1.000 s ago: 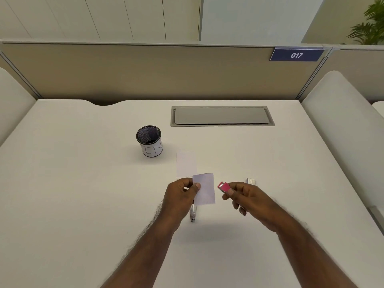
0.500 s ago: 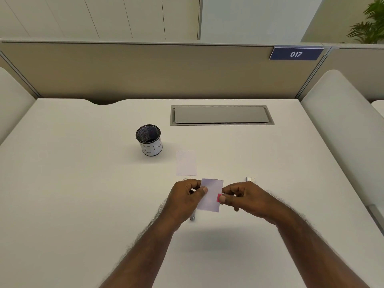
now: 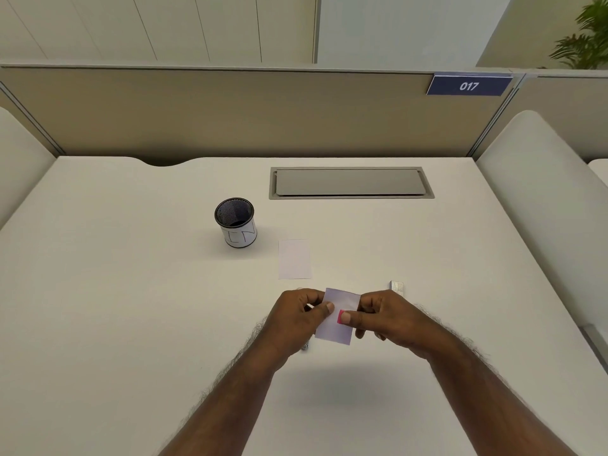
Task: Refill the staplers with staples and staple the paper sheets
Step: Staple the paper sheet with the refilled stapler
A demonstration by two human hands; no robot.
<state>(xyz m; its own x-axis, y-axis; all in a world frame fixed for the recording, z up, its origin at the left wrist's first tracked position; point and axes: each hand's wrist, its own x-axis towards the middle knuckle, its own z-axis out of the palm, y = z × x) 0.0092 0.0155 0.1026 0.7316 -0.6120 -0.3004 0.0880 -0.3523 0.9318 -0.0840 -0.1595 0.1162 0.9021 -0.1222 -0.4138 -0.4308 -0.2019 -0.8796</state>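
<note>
My left hand (image 3: 297, 319) pinches small white paper sheets (image 3: 335, 330) by their left edge, just above the desk. My right hand (image 3: 385, 319) grips a small pink stapler (image 3: 340, 317), whose jaw sits over the right side of the sheets; most of the stapler is hidden by my fingers and the paper. Another white paper sheet (image 3: 294, 259) lies flat on the desk beyond my hands. A small silvery staple block (image 3: 396, 286) rests just beyond my right hand. A metallic object (image 3: 304, 346), mostly hidden, lies under my left hand.
A black mesh pen cup (image 3: 236, 222) with a white label stands at the left of the middle. A grey cable hatch (image 3: 350, 182) is set into the white desk (image 3: 131, 307) at the back. Beige partition walls enclose the desk.
My right hand has brought the pink stapler left onto the paper sheets. The sheets have tilted and dropped slightly lower, and both hands have come together.
</note>
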